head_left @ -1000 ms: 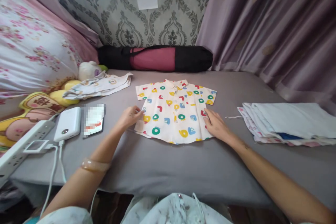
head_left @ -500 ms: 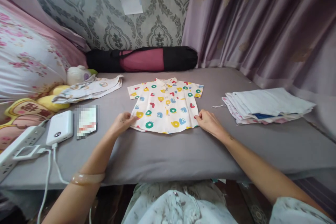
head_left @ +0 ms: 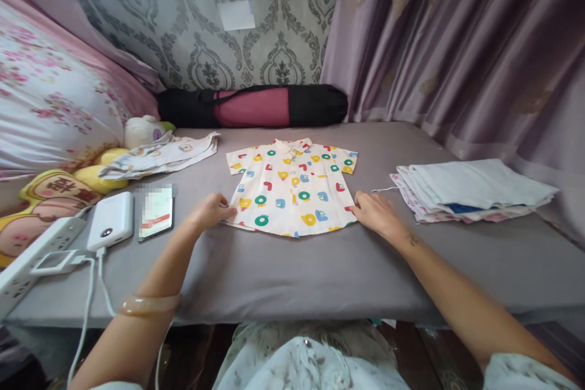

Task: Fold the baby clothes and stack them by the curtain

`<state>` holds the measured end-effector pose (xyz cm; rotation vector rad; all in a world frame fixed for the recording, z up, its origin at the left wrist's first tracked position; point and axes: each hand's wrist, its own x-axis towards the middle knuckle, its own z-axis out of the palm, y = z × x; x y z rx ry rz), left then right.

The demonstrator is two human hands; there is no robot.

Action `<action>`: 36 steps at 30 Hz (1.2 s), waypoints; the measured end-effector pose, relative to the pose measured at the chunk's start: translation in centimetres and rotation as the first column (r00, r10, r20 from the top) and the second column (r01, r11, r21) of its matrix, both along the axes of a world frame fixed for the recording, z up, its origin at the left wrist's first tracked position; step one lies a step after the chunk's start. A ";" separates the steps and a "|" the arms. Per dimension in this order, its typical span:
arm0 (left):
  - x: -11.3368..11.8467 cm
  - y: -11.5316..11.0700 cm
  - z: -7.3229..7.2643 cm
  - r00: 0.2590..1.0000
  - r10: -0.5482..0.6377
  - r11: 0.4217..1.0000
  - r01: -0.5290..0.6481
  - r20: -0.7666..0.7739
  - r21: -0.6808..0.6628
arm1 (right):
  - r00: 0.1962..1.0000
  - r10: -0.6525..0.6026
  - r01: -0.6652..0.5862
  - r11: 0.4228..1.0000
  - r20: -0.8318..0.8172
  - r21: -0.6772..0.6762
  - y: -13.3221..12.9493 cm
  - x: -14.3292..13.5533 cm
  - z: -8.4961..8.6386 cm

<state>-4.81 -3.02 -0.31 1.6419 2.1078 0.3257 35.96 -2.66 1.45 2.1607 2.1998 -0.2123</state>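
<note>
A small short-sleeved shirt [head_left: 292,195], cream with red, yellow, green and blue print, lies spread flat with its collar toward the wall. My left hand [head_left: 212,210] pinches its lower left hem corner. At the opposite hem corner, my right hand [head_left: 372,213] is closed on the cloth between thumb and fingers. Both sleeves lie stretched outward, and the hem between my hands is drawn wide. Right of the shirt is a stack of folded clothes [head_left: 475,186], with a pale piece on top and a thin white string sticking out on its left side.
On the left are a phone [head_left: 156,213], a white power bank [head_left: 110,219], a power strip [head_left: 39,256] with cables, and plush toys [head_left: 59,195]. A printed cloth [head_left: 169,155] lies behind them. A long black and red bag [head_left: 251,106] rests along the wall.
The shirt's hem is pulled a little wider, my right hand having moved outward to the right. Both hands still grip the corners. The whole view has shifted slightly.
</note>
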 end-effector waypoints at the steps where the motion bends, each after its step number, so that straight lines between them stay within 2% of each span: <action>1: 0.5 0.5 0.1 0.997 -0.010 0.997 0.015 -0.073 0.070 | 0.999 0.026 -0.027 0.999 0.023 0.041 0.3 -0.6 0.2; 3: 2.4 1.5 0.2 0.981 -0.065 0.967 0.106 -0.180 0.233 | 0.990 0.138 -0.138 0.980 0.011 0.146 1.0 -2.1 0.3; 5: 5.3 2.3 -0.2 0.946 -0.221 0.899 0.292 -0.238 0.325 | 0.958 0.284 -0.269 0.940 -0.040 0.211 1.8 -4.0 -0.2; 7: 8.2 2.9 -0.8 0.878 -0.388 0.844 0.461 -0.279 0.274 | 0.918 0.387 -0.365 0.910 -0.084 0.194 2.3 -5.9 -1.0; 9: 10.4 2.9 -1.5 0.832 -0.451 0.833 0.522 -0.323 0.183 | 0.901 0.422 -0.408 0.903 -0.102 0.134 2.5 -7.2 -2.0; 11: 11.4 2.7 -2.1 0.811 -0.475 0.838 0.536 -0.342 0.106 | 0.902 0.418 -0.412 0.908 -0.110 0.080 2.5 -7.8 -2.8; 17: 10.7 2.0 -2.6 0.812 -0.477 0.853 0.520 -0.336 0.049 | 0.918 0.381 -0.380 0.924 -0.107 0.035 2.3 -7.8 -4.1; 23: 9.4 2.5 -2.1 0.781 -0.524 0.830 0.558 -0.340 0.005 | 0.906 0.391 -0.395 0.919 -0.164 0.007 2.5 -7.5 -3.6; 26: 7.8 2.8 -2.7 0.819 -0.381 0.870 0.475 -0.428 0.134 | 0.912 0.362 -0.361 0.932 -0.193 0.042 2.6 -6.5 -3.2; 28: 6.8 3.0 -3.3 0.830 -0.321 0.890 0.429 -0.456 0.154 | 0.932 0.322 -0.309 0.946 -0.168 0.099 2.7 -5.9 -3.2; 33: 5.9 3.1 -4.5 0.825 -0.355 0.914 0.406 -0.440 0.024 | 0.946 0.276 -0.271 0.961 -0.170 0.053 2.9 -5.0 -4.3; 36: 5.9 3.3 -4.1 0.810 -0.376 0.909 0.417 -0.451 -0.008 | 0.942 0.274 -0.270 0.962 -0.193 0.046 3.0 -4.9 -4.7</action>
